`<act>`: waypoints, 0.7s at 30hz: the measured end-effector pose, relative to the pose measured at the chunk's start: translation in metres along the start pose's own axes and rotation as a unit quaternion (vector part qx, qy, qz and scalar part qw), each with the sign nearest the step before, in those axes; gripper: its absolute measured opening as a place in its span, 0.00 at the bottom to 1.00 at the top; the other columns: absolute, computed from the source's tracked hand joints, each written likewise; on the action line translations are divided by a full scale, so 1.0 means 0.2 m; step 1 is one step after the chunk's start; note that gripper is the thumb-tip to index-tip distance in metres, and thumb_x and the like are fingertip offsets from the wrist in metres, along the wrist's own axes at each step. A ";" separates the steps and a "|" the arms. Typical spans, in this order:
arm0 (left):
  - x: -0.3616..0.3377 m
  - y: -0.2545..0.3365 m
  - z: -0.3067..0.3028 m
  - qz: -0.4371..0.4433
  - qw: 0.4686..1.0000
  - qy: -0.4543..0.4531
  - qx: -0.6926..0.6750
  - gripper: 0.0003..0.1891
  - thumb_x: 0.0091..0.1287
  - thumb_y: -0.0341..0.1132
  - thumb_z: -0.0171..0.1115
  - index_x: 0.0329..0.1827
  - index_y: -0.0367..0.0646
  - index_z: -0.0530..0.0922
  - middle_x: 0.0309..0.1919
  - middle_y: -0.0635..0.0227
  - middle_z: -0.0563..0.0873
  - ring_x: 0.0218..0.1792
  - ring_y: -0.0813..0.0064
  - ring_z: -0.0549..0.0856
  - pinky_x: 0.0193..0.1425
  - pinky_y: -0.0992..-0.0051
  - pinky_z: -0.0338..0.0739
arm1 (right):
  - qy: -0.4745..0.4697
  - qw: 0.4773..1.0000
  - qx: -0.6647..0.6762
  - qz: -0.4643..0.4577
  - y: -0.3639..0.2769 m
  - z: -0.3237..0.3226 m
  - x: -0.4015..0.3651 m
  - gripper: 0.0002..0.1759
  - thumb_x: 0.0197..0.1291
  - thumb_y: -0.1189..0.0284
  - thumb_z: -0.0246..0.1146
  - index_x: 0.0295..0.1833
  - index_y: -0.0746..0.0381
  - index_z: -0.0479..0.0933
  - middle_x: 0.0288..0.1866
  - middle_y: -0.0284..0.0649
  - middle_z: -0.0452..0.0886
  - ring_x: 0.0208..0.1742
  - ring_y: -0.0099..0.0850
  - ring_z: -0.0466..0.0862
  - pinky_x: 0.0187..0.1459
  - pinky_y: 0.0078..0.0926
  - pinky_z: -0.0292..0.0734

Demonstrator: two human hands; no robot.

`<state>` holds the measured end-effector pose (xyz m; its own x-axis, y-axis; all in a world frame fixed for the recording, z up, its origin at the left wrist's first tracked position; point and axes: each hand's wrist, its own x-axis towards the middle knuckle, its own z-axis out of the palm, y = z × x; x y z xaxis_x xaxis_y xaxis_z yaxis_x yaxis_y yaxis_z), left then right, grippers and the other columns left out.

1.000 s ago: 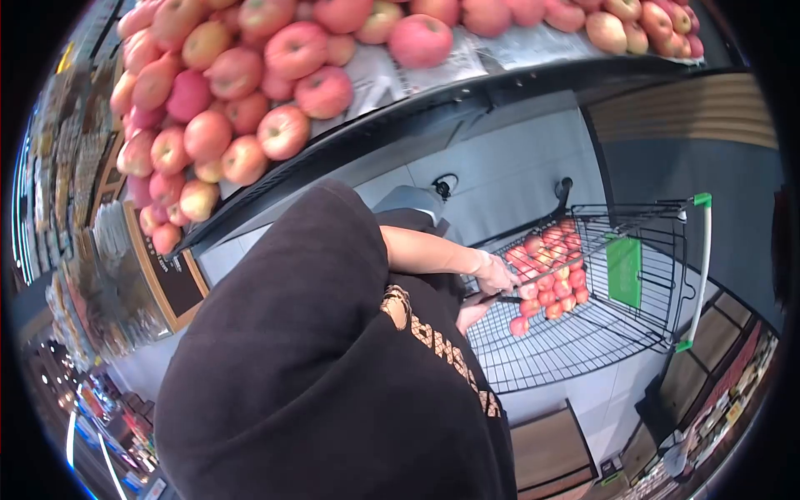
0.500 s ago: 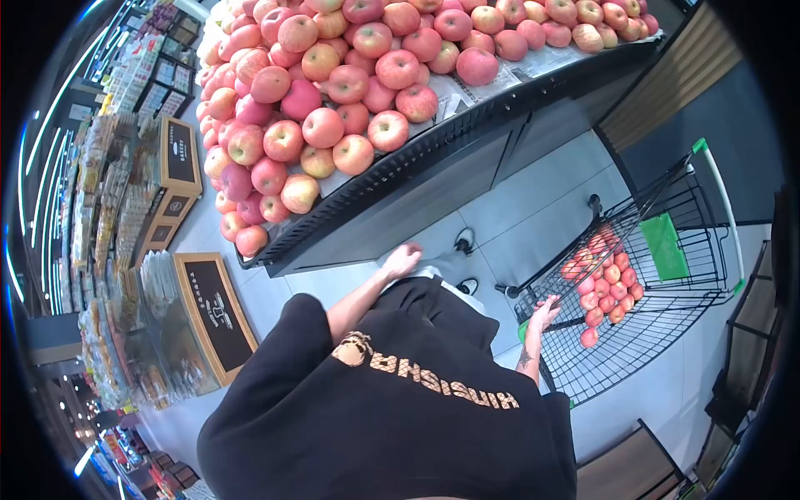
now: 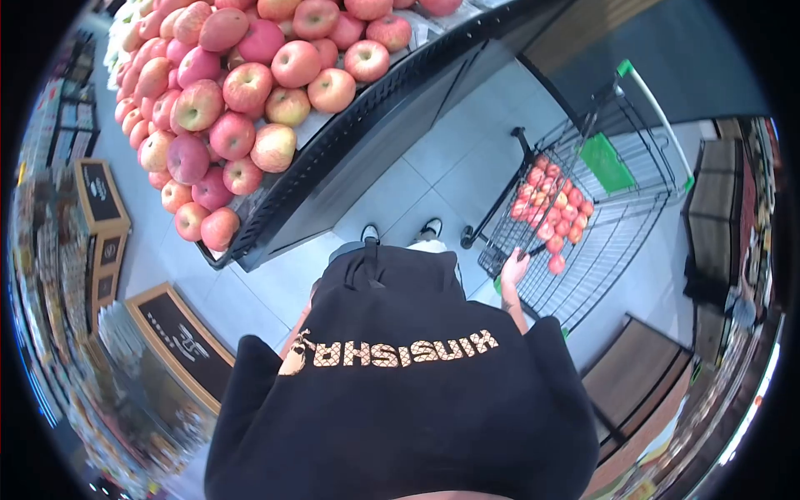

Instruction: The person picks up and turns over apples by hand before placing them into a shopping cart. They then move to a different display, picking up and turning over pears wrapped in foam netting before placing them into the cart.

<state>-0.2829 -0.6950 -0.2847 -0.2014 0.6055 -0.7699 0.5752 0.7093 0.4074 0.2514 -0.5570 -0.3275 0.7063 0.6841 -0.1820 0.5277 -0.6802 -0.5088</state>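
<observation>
My right hand (image 3: pixel 514 267) is at the near end of a wire shopping cart (image 3: pixel 607 162), its fingers curled round the basket's rim. Inside the basket lies a heap of red apples (image 3: pixel 546 204), with one apple (image 3: pixel 556 264) at its near edge, close to that hand. Of my left arm (image 3: pixel 295 340) only a strip of forearm shows beside the black sweatshirt; the hand itself is hidden. Ahead and to the left, many loose apples (image 3: pixel 247 87) are piled on a display stand (image 3: pixel 367 146) with a black rim.
Wood-framed bins (image 3: pixel 179 342) of packaged goods line the left side. A low wooden stand (image 3: pixel 637 375) is at the lower right, with dark shelving (image 3: pixel 721 200) beyond the cart. Pale floor tiles (image 3: pixel 450 167) run between the apple stand and the cart.
My right hand, earlier loosely open by the cart's edge, has closed on the rim. My left hand has dropped out of sight behind the sweatshirt. The view has turned, shifting the apple stand left.
</observation>
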 end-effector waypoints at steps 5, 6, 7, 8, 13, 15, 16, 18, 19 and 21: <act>-0.01 -0.29 -0.11 0.033 0.997 0.067 0.001 0.24 0.67 0.49 0.52 0.50 0.36 0.80 0.44 0.52 0.85 0.46 0.58 0.83 0.53 0.65 0.76 | -0.090 0.992 -0.087 -0.007 -0.01 -0.30 -0.46 0.29 0.68 0.48 0.48 0.46 0.65 0.79 0.42 0.55 0.82 0.47 0.55 0.80 0.52 0.46 0.71; -0.02 -0.33 -0.13 0.043 0.996 0.075 0.005 0.24 0.67 0.49 0.52 0.50 0.36 0.80 0.44 0.52 0.85 0.46 0.59 0.83 0.53 0.65 0.76 | -0.114 0.982 -0.152 -0.012 0.00 -0.35 -0.53 0.31 0.68 0.47 0.46 0.42 0.64 0.81 0.40 0.54 0.83 0.44 0.56 0.81 0.51 0.48 0.72; -0.04 -0.38 -0.15 0.051 0.995 0.083 0.011 0.23 0.67 0.49 0.52 0.50 0.35 0.80 0.43 0.53 0.85 0.46 0.59 0.83 0.53 0.65 0.77 | -0.122 0.973 -0.195 -0.018 0.00 -0.40 -0.61 0.34 0.69 0.47 0.42 0.38 0.65 0.82 0.38 0.55 0.84 0.43 0.57 0.81 0.50 0.52 0.71; -0.04 -0.41 -0.18 0.063 0.994 0.086 0.017 0.23 0.67 0.49 0.53 0.50 0.35 0.80 0.43 0.53 0.85 0.45 0.60 0.84 0.52 0.66 0.77 | -0.119 0.973 -0.196 -0.007 0.04 -0.40 -0.66 0.34 0.69 0.47 0.42 0.38 0.65 0.82 0.38 0.55 0.84 0.43 0.57 0.81 0.50 0.52 0.71; -0.02 -0.52 -0.32 0.099 0.992 0.070 0.024 0.23 0.67 0.48 0.54 0.49 0.35 0.80 0.41 0.54 0.86 0.44 0.62 0.84 0.51 0.67 0.77 | -0.024 0.969 -0.247 0.014 0.15 -0.38 -0.90 0.33 0.69 0.49 0.45 0.37 0.66 0.83 0.36 0.56 0.84 0.40 0.52 0.83 0.51 0.44 0.70; 0.02 -0.54 -0.37 0.096 0.995 0.036 -0.010 0.22 0.67 0.47 0.55 0.49 0.34 0.79 0.41 0.55 0.86 0.43 0.64 0.84 0.50 0.68 0.77 | 0.011 0.966 -0.257 0.002 0.19 -0.40 -0.97 0.31 0.69 0.50 0.47 0.35 0.66 0.83 0.34 0.55 0.84 0.39 0.50 0.82 0.48 0.42 0.70; 0.03 -0.54 -0.39 0.094 0.995 0.021 -0.031 0.21 0.67 0.46 0.55 0.49 0.34 0.79 0.41 0.57 0.86 0.43 0.66 0.83 0.50 0.69 0.77 | 0.010 0.967 -0.255 0.006 0.20 -0.42 -1.01 0.31 0.69 0.50 0.47 0.35 0.66 0.83 0.34 0.55 0.84 0.39 0.50 0.82 0.48 0.42 0.70; 0.10 -0.52 -0.44 0.090 0.988 -0.037 -0.118 0.19 0.67 0.42 0.57 0.50 0.32 0.77 0.41 0.61 0.85 0.43 0.73 0.82 0.47 0.74 0.77 | 0.015 0.965 -0.260 0.022 0.24 -0.44 -1.09 0.32 0.69 0.49 0.45 0.39 0.65 0.83 0.37 0.54 0.84 0.41 0.49 0.82 0.50 0.41 0.69; 0.11 -0.51 -0.45 0.061 0.988 -0.045 -0.135 0.19 0.68 0.41 0.57 0.51 0.33 0.77 0.43 0.60 0.85 0.43 0.74 0.82 0.48 0.74 0.77 | 0.019 0.962 -0.273 0.025 0.26 -0.44 -1.13 0.31 0.69 0.49 0.46 0.37 0.65 0.84 0.36 0.53 0.84 0.41 0.47 0.83 0.49 0.41 0.69; 0.08 -0.51 -0.47 0.056 0.990 -0.043 -0.125 0.18 0.68 0.41 0.56 0.52 0.33 0.77 0.42 0.59 0.85 0.43 0.74 0.82 0.48 0.74 0.77 | 0.024 0.963 -0.269 0.022 0.31 -0.46 -1.21 0.31 0.69 0.49 0.46 0.37 0.65 0.84 0.36 0.53 0.84 0.40 0.47 0.83 0.49 0.41 0.69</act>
<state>-0.4203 -0.7240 -0.2923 -0.0730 0.6600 -0.7477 0.3734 0.7133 0.5931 0.1566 -0.7883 -0.2375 0.7483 0.6466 -0.1481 0.6550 -0.7556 0.0104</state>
